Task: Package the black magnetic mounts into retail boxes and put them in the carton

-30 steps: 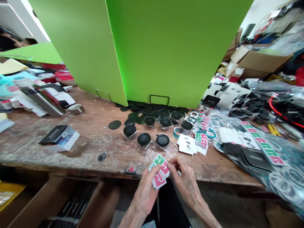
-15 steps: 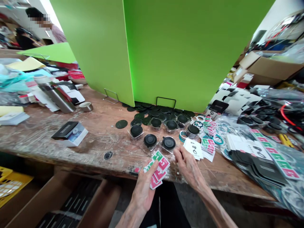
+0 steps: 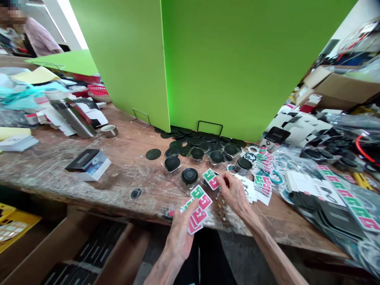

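Holds a fan of green-and-pink cards (image 3: 199, 213) in the left hand (image 3: 181, 225), at the front edge of the worktop (image 3: 121, 158), with the thumb laid on top and the other fingers mostly hidden beneath. Pinches a single card (image 3: 211, 179) by its right side between the fingers of the right hand (image 3: 234, 192), above a partly covered black disc (image 3: 216, 174). Beside that hand, white leaflets (image 3: 247, 189); beyond, more discs (image 3: 172, 162) in clear wrap.
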A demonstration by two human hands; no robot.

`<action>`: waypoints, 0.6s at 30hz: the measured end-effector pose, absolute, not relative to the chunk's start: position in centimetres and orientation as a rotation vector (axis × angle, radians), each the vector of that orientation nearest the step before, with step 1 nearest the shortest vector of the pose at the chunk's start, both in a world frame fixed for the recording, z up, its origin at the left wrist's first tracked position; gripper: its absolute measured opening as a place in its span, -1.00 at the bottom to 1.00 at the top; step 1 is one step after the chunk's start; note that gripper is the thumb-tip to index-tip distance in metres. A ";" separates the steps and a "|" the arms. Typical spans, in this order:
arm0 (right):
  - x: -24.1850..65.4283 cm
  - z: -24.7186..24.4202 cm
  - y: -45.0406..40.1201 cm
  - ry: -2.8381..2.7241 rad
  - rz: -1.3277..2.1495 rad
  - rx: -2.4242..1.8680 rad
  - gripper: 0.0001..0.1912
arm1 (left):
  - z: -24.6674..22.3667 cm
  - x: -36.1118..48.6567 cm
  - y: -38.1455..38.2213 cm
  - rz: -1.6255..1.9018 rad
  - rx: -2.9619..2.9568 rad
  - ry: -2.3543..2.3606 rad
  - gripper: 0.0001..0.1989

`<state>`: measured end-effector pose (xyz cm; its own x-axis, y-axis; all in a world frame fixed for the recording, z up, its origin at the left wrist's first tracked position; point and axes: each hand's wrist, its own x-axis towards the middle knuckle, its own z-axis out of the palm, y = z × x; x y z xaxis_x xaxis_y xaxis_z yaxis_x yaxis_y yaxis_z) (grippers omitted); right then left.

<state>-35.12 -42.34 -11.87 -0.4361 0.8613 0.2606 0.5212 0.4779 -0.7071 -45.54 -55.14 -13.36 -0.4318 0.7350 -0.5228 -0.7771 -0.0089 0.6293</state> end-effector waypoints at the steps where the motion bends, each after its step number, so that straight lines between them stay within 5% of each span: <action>1: -35.2 -11.7 -42.1 -2.146 0.596 -1.149 -0.76 | -13.4 -45.6 -55.1 1.696 -0.051 1.104 -0.76; 4: -35.5 -10.9 -43.2 -2.208 0.410 -1.076 -0.78 | -13.2 -46.0 -55.1 1.710 -0.014 1.108 -0.74; 10: -38.3 -10.9 -44.7 -2.353 0.911 -0.887 -0.78 | -12.8 -47.3 -55.3 1.755 0.024 1.092 -0.72; 14: -41.0 -11.3 -42.7 -2.399 0.678 -0.926 -0.82 | -12.6 -48.7 -56.0 1.732 -0.132 1.144 -0.87; 18: -41.7 -11.0 -42.8 -2.374 0.410 -0.848 -0.89 | -12.6 -50.0 -56.5 1.750 -0.111 1.202 -0.81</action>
<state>-41.73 -42.84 -11.02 -0.6303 0.6543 0.4178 0.4765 0.7509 -0.4573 -50.01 -56.50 -12.57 -0.5226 0.6546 -0.5463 -0.7449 -0.0389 0.6660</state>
